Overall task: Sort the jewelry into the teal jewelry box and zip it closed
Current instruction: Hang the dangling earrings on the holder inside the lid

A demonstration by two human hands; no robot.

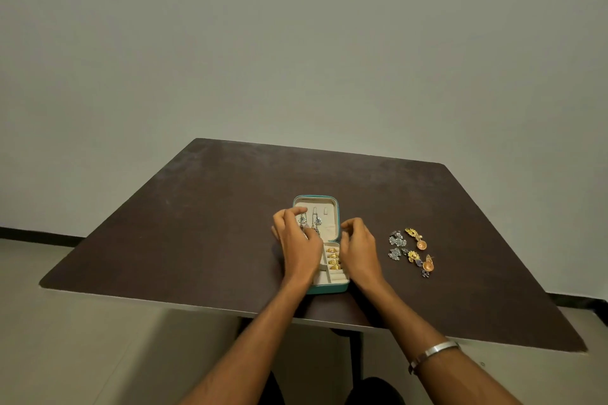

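The teal jewelry box (330,288) lies open near the table's front edge, its cream lid standing up at the back. Silver-blue dangling earrings (317,222) hang on the lid's inner panel. Gold rings (333,259) fill the ring slots in the base. My left hand (297,242) reaches over the box's left half, its fingertips at the hanging earrings; whether it pinches one I cannot tell. My right hand (358,245) hovers at the box's right edge with curled fingers, and nothing shows in it. A loose pile of silver-blue pieces (397,242) and gold-orange earrings (418,248) lies to the right.
The dark brown table (197,223) stands against a plain grey wall. Its front edge runs just below the box. A silver bangle (434,351) circles my right wrist. Light floor shows to the left and below the table.
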